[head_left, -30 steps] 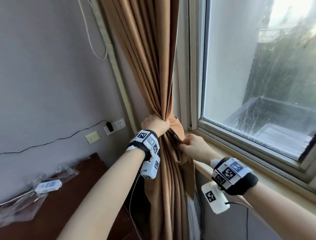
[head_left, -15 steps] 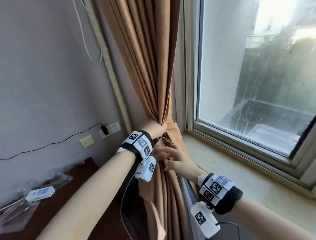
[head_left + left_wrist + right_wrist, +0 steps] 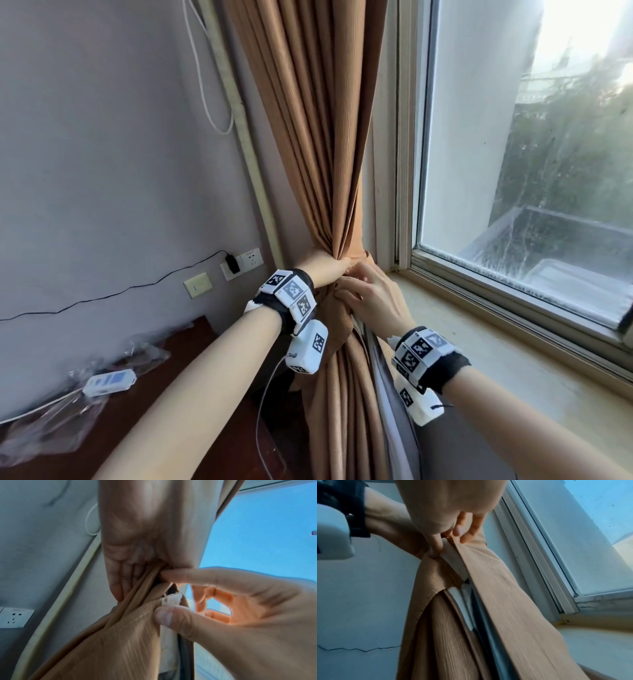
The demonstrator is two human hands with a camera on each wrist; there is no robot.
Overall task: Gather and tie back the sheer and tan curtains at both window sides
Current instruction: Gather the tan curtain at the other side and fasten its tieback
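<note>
The tan curtain (image 3: 329,154) hangs gathered into one bunch left of the window. My left hand (image 3: 325,269) grips that bunch at its narrowest point, fingers curled round the folds (image 3: 123,582). My right hand (image 3: 359,284) sits right beside it. Its thumb (image 3: 164,616) and forefinger pinch the end of a tan tie-back band (image 3: 137,622) that carries a small white tab (image 3: 171,599). In the right wrist view the right hand (image 3: 453,534) holds the band's edge (image 3: 496,581). A pale grey layer (image 3: 387,394), perhaps the sheer curtain, shows under the tan folds.
The window frame (image 3: 407,171) and a stone sill (image 3: 496,342) lie to the right. Left of the curtain are a vertical pipe (image 3: 246,144), a wall socket with a black plug (image 3: 239,262), and a dark wooden table (image 3: 120,428) with plastic wrap and a white device (image 3: 109,380).
My right hand left the sill side of the curtain, dipped below the gather, then rose to pinch the band beside my left hand. My left hand kept its grip.
</note>
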